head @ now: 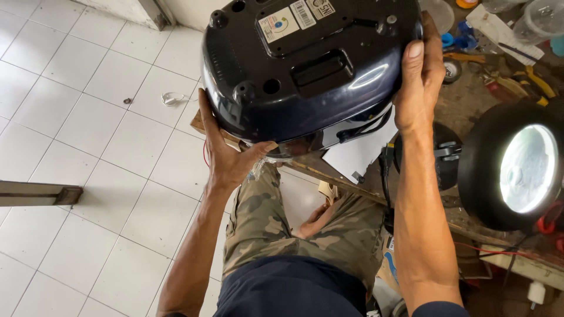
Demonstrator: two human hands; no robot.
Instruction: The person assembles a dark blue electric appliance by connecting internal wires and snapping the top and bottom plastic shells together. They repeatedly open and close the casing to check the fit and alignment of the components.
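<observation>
Both hands are on a dark blue rice cooker (305,64), flipped so its underside faces up w/ the rubber feet, vent slots and a couple of stickers showing. It's held up in the air over the front edge of a wooden workbench (470,226), above the person's lap. Left hand (229,155) cups the lower left rim, thumb hooked under the bottom edge, fingers wrapped round the side, so closed on the body. Right hand (420,76) is pressed flat along the right side, fingers pointing up, gripping it too. Camo trousers (264,223) below, white tiled floor (88,117) on the left. On the bench at right there's a lit round lamp (526,167) w/ a black rim, plus misc tools (529,82) further back.
</observation>
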